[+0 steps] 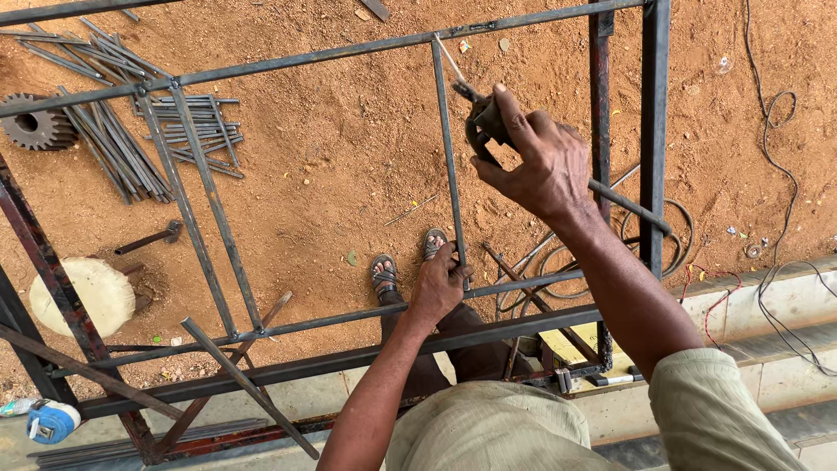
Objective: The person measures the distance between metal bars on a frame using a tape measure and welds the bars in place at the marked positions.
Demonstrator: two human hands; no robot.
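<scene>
Your left hand (438,286) is curling its fingers shut around the lower end of the upright steel rod (450,166), just where that rod is meeting the frame's lower rail (288,328). Your right hand (536,157) is closing its fingers around the welding electrode holder (485,118), beside the rod's upper half, and the thin electrode (450,59) is slanting up to the rod's top joint on the upper rail (305,58). The holder's cable (629,206) is trailing away from the rod to the right, crossing in front of the frame's two right uprights (654,131). Below the rod, your sandalled feet (405,266) are standing on the sandy ground (331,174). Well left of the rod, a bundle of cut rods (148,139) and a gear wheel (35,124) are lying on the sand, with a hammer (150,237) nearer.
</scene>
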